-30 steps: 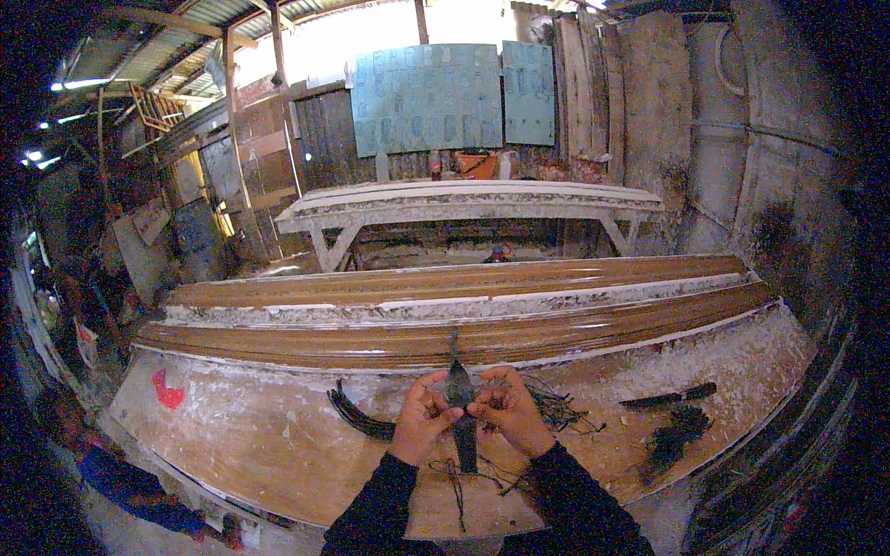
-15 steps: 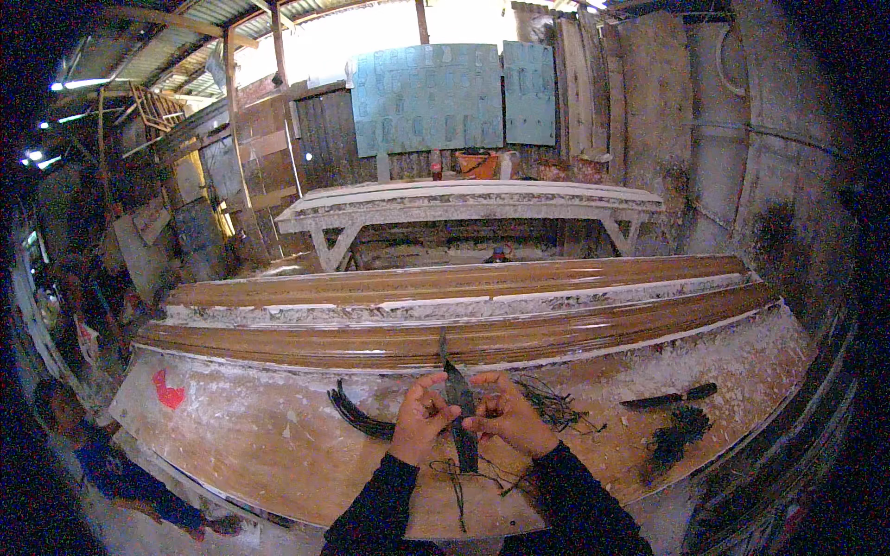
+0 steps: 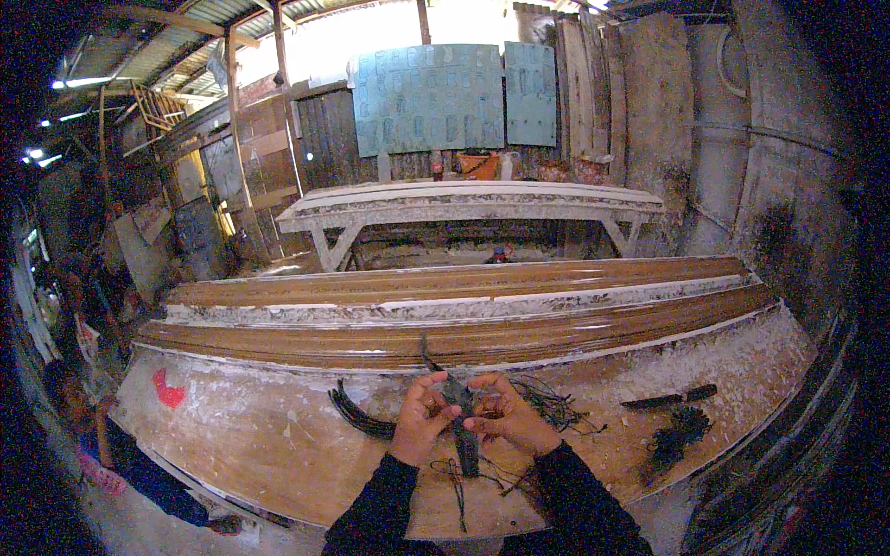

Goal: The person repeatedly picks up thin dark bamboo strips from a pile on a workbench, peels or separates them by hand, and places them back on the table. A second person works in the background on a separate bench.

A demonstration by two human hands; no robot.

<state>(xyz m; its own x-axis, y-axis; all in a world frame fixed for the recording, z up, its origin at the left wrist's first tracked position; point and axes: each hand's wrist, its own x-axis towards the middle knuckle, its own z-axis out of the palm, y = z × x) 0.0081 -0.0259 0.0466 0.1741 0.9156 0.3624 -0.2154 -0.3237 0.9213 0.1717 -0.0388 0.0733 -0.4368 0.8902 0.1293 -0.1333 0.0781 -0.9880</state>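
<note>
My left hand (image 3: 425,422) and my right hand (image 3: 507,417) face each other over the near part of the table. Both pinch one dark, flat strip (image 3: 467,454) with a narrow, bent upper tip; its material is hard to make out. The strip's middle is partly covered by my fingers, and its lower end hangs between my wrists. Left of my left hand lies a bundle of dark thin strips (image 3: 357,415). Thin dark cords (image 3: 553,400) lie tangled behind my right hand, and a looped dark cord (image 3: 458,486) rests below the strip.
A dark-handled knife (image 3: 669,397) and a dark tangled bundle (image 3: 680,434) lie at right on the table (image 3: 250,435). A red scrap (image 3: 168,389) is at left. Long brown boards (image 3: 306,343) stretch behind my hands. Beyond stands a white bench (image 3: 473,211). A person (image 3: 139,463) is at lower left.
The strip's upper tip has swung to the left and bends more, while my hands stay in nearly the same place. The person at lower left has shifted posture.
</note>
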